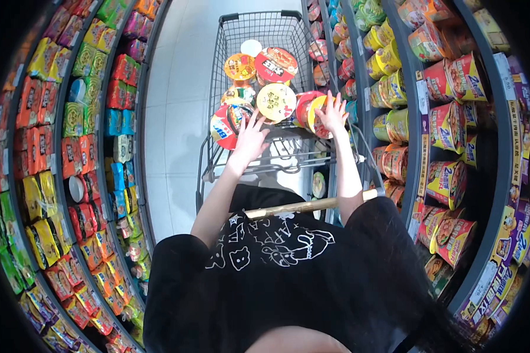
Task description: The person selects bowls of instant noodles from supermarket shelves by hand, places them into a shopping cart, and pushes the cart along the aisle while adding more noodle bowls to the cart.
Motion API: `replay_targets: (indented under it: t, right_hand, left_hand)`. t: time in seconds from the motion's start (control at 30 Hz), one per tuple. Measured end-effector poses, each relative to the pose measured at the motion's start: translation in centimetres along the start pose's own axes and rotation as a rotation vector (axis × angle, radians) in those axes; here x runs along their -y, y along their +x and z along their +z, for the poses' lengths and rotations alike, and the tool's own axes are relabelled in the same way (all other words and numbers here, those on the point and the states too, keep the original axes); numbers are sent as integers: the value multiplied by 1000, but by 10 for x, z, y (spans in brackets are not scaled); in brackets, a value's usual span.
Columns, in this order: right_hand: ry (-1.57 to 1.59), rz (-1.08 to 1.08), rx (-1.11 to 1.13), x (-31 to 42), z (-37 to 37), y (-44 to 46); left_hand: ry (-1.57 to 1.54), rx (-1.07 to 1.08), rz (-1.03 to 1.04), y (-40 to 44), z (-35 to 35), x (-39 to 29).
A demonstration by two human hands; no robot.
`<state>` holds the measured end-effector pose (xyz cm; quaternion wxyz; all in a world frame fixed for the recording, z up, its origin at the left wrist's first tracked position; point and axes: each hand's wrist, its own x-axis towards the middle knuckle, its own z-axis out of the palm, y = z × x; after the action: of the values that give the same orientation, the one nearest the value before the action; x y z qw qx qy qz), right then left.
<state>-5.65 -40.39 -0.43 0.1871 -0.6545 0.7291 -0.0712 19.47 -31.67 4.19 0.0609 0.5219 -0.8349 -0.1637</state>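
My left hand (251,140) reaches over the near end of a wire shopping cart (225,47), its fingers spread against a red, white and blue instant noodle bucket (221,128). My right hand (332,115) lies with fingers stretched apart on a tilted red and yellow noodle bucket (307,110) at the cart's right side. Between the hands is a noodle cup with a pale yellow lid (276,102). Farther in sit a large red noodle bucket (277,65), an orange-lidded cup (239,66) and a white round lid (251,47).
The cart's handle bar (294,208) crosses in front of my body. Shelves of bagged noodles (79,154) line the left side. On the right, shelves hold noodle buckets (447,126) close to the cart. Pale floor tiles (174,117) run along the cart's left.
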Motion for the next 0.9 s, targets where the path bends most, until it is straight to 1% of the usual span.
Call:
replay_targets:
  t: [0.03, 0.07, 0.13, 0.17, 0.2, 0.23, 0.27, 0.3, 0.37, 0.4, 0.43, 0.47, 0.5, 0.53, 0.57, 0.6, 0.63, 0.67, 0.7, 0.73, 0.77, 0.8, 0.83, 0.87, 0.9]
  right_hand:
    - [-62, 53, 34, 5, -2, 2]
    - [-124, 111, 69, 10, -2, 1]
    - [-227, 143, 120, 35, -14, -6]
    - [-203, 127, 69, 48, -10, -7]
    - [-162, 69, 122, 60, -6, -4]
    - [-223, -17, 125, 78, -8, -5]
    - [-89, -134, 128, 80, 17, 7]
    - [-165, -167, 270, 103, 20, 10]
    - [-16, -300, 527, 148, 9, 11]
    - [187, -587, 297, 143, 57, 19]
    - [173, -488, 413, 152, 54, 12]
    - [165, -383, 532, 165, 44, 9]
    - [102, -349, 550, 175, 35, 15]
    - [38, -315, 572, 182, 29, 24]
    - [39, -312, 554, 183, 30, 37]
    - [2, -382, 546, 182, 33, 53]
    - [-38, -453, 538, 181, 33, 67]
    - [-39, -466, 551, 182, 35, 79]
    - [-57, -434, 567, 176, 61, 94]
    - [-113, -424, 640, 182, 63, 105]
    - [-157, -482, 706, 184, 71, 119]
    - [-162, -478, 747, 191, 72, 131]
    - [-158, -581, 710, 179, 107, 150]
    - [-159, -504, 713, 190, 94, 158]
    - [-93, -411, 782, 193, 96, 170]
  left_hand:
    - [-65, 39, -61, 5, -1, 5]
    - [-196, 8, -76, 6, -6, 9]
    - [-334, -24, -31, 11, -8, 24]
    - [-265, -40, 11, 14, -12, 30]
    - [-262, -8, 0, 17, -21, 33]
    - [-223, -2, 14, 21, -19, 39]
    - [-183, 11, -10, 25, -23, 40]
    - [-127, 15, -30, 31, -19, 44]
    - [-71, 5, -21, 41, -21, 47]
    - [-59, 27, -31, 47, -9, 57]
    - [-37, 19, 19, 52, -14, 61]
    - [-49, -12, 23, 58, -4, 72]
    - [-28, -80, 55, 64, -9, 78]
    - [-23, -88, 70, 72, -11, 83]
    - [-96, -68, 31, 81, -14, 87]
    - [-168, -48, -9, 91, -18, 92]
    - [-170, 18, -23, 102, -25, 97]
    - [-171, 82, -39, 112, -34, 102]
    - [-206, 161, -47, 121, -41, 109]
    - [-240, 239, -56, 129, -45, 119]
    - [-239, 200, -34, 136, -41, 131]
    - [-238, 159, -11, 144, -39, 144]
    - [-275, 164, -10, 153, -49, 153]
    - [-339, 143, -13, 163, -58, 161]
    - [-339, 168, -23, 172, -62, 170]
